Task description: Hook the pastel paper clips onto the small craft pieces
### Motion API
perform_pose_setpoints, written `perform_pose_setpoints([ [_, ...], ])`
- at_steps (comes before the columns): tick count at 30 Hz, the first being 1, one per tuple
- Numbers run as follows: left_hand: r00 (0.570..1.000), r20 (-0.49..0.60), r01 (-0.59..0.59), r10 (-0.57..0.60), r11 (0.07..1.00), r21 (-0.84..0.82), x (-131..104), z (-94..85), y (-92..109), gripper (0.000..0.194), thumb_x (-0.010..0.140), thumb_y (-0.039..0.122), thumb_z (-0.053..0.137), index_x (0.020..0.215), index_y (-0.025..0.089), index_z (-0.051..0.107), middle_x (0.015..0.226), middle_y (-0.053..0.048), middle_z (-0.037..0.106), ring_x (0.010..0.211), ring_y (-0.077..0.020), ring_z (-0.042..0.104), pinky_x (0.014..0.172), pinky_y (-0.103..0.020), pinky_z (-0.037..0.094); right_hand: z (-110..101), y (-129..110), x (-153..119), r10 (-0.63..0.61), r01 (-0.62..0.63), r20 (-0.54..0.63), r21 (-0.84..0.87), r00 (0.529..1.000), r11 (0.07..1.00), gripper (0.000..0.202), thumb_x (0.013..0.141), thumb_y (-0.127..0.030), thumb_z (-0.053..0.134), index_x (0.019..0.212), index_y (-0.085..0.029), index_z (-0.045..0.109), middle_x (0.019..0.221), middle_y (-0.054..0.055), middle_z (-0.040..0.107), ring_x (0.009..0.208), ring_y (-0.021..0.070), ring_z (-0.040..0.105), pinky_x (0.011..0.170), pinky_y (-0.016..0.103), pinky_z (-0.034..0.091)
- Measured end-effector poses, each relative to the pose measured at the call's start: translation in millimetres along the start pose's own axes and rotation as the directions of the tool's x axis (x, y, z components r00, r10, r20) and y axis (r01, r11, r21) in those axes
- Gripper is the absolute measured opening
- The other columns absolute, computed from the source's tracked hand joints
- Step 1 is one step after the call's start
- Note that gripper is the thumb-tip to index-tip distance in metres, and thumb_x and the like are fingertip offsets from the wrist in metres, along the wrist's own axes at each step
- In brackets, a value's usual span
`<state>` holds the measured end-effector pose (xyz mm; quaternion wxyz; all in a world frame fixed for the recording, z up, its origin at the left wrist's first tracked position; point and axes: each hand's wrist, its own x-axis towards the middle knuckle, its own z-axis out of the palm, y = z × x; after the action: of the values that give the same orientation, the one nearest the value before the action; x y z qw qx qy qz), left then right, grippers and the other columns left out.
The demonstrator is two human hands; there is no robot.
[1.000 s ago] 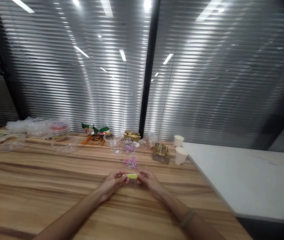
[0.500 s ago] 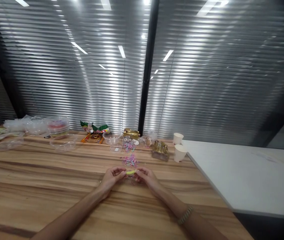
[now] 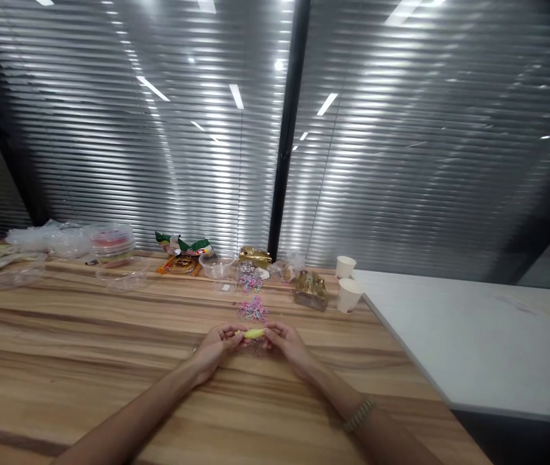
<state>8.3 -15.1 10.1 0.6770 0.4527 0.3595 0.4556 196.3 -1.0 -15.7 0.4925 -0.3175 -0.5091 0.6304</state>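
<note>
A short, soft-looking yellow piece is held level between my two hands, a little above the wooden table; its kind is unclear. My left hand pinches its left end between thumb and fingers. At the other end, my right hand grips it with thumb and forefinger. Just beyond my fingers lies a loose pile of small pink, purple and mint-coloured bits. Partly hidden beneath my hands, more small bits and something clear rest on the tabletop.
Behind the pile stand a clear plastic bowl, gold foil packages and two paper cups. Stacked plastic tubs and green snack bags sit farther left. A white table adjoins the wooden table on the right.
The yellow piece now looks wider in its middle and tapers towards my right hand. Both hands stay in nearly the same place, still holding it.
</note>
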Motion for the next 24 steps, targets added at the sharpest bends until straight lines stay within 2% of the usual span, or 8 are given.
perform_pose_setpoints([
  [3, 1.000, 0.014, -0.004, 0.004, 1.000, -0.014, 0, 1.3, 1, 0.036, 0.054, 0.029, 0.078, 0.081, 0.011, 0.062, 0.075, -0.006, 0.066, 0.069, -0.0136, 0.060, 0.073, -0.023, 0.044, 1, -1, -1, 0.007, -0.007, 0.007, 0.004, 1.000, 1.000, 0.043, 0.060, -0.045, 0.073, 0.083, -0.012, 0.058, 0.066, 0.002, 0.060, 0.054, 0.0098, 0.053, 0.055, 0.021, 0.040],
  [7, 1.000, -0.024, -0.014, 0.014, 1.000, -0.001, 0, 2.2, 1, 0.036, 0.053, 0.029, 0.078, 0.081, 0.012, 0.063, 0.082, -0.007, 0.066, 0.074, -0.0158, 0.060, 0.076, -0.026, 0.044, 3, -3, -1, -0.002, 0.002, -0.005, 0.001, 1.000, 1.000, 0.043, 0.061, -0.045, 0.072, 0.084, -0.011, 0.059, 0.064, 0.002, 0.059, 0.053, 0.0095, 0.053, 0.054, 0.020, 0.040],
  [13, 0.993, -0.007, -0.111, 0.115, 0.974, 0.197, -2, 4.1, 3, 0.029, 0.060, 0.032, 0.072, 0.080, 0.011, 0.066, 0.082, -0.007, 0.066, 0.078, -0.0180, 0.059, 0.074, -0.025, 0.043, 3, -3, 0, 0.009, -0.010, -0.019, -0.017, 1.000, 1.000, 0.043, 0.061, -0.046, 0.071, 0.081, -0.010, 0.060, 0.061, 0.002, 0.058, 0.052, 0.0092, 0.052, 0.053, 0.020, 0.040],
  [16, 0.990, -0.045, -0.119, 0.131, 0.969, 0.215, -2, 4.1, 4, 0.030, 0.057, 0.032, 0.074, 0.078, 0.012, 0.066, 0.079, -0.007, 0.067, 0.079, -0.0197, 0.059, 0.075, -0.026, 0.043, 3, -3, -1, 0.010, -0.010, -0.005, -0.035, 1.000, 0.999, 0.043, 0.059, -0.047, 0.072, 0.080, -0.011, 0.060, 0.062, 0.002, 0.059, 0.052, 0.0100, 0.053, 0.053, 0.020, 0.040],
  [18, 0.990, -0.073, -0.107, 0.119, 0.982, 0.157, -1, 2.9, 3, 0.034, 0.055, 0.031, 0.076, 0.082, 0.012, 0.065, 0.082, -0.007, 0.067, 0.080, -0.0198, 0.060, 0.076, -0.027, 0.044, 3, -4, -1, 0.004, -0.004, 0.002, -0.044, 1.000, 0.999, 0.043, 0.058, -0.046, 0.073, 0.081, -0.012, 0.059, 0.066, 0.003, 0.061, 0.053, 0.0103, 0.053, 0.054, 0.021, 0.041],
  [21, 0.997, -0.050, -0.054, 0.058, 0.996, 0.076, 1, 0.0, 3, 0.043, 0.054, 0.029, 0.077, 0.091, 0.012, 0.063, 0.089, -0.009, 0.066, 0.082, -0.0195, 0.060, 0.077, -0.027, 0.044, 4, -7, -2, 0.001, 0.000, 0.010, -0.051, 1.000, 0.999, 0.041, 0.057, -0.044, 0.074, 0.080, -0.013, 0.060, 0.071, 0.002, 0.061, 0.053, 0.0091, 0.052, 0.054, 0.021, 0.041],
  [24, 1.000, -0.017, -0.005, 0.007, 0.995, 0.103, 0, -2.6, 6, 0.047, 0.053, 0.031, 0.077, 0.094, 0.012, 0.062, 0.090, -0.011, 0.066, 0.083, -0.0199, 0.060, 0.077, -0.027, 0.045, 6, -11, -3, 0.001, 0.000, 0.021, -0.046, 1.000, 0.999, 0.040, 0.054, -0.044, 0.075, 0.077, -0.014, 0.061, 0.069, 0.000, 0.060, 0.051, 0.0074, 0.050, 0.052, 0.019, 0.040],
])
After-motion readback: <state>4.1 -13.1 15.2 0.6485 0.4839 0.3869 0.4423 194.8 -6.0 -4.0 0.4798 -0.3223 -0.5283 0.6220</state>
